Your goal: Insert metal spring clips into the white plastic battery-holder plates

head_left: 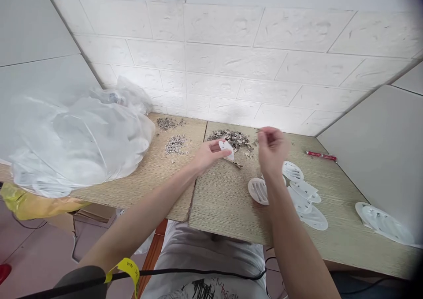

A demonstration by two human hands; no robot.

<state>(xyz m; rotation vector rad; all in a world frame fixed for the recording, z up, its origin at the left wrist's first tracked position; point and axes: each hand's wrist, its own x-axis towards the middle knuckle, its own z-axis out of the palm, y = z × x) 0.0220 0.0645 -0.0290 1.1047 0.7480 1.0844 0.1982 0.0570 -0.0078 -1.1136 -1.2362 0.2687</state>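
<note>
My left hand [211, 153] grips a small white plastic piece [226, 149] with a rounded end, holding it above the table. To its right, my right hand [273, 147] is raised with the fingers pinched together and slightly blurred. Something tiny seems to stick out at its fingertips, too small to name. Behind the left hand lies a pile of small metal parts [233, 136]. A thin brownish strip or tool [235, 162] rests on the table just below the white piece. White oval slotted plastic parts [258, 191] lie near my right wrist, some overlapping and partly hidden by the forearm.
Two smaller heaps of metal bits [176, 144] lie on the left table section. A large clear plastic bag [82, 140] fills the far left. A red pen-like tool [321, 155] and more white oval parts [385, 224] are at right. A white brick-patterned wall [224, 65] stands behind.
</note>
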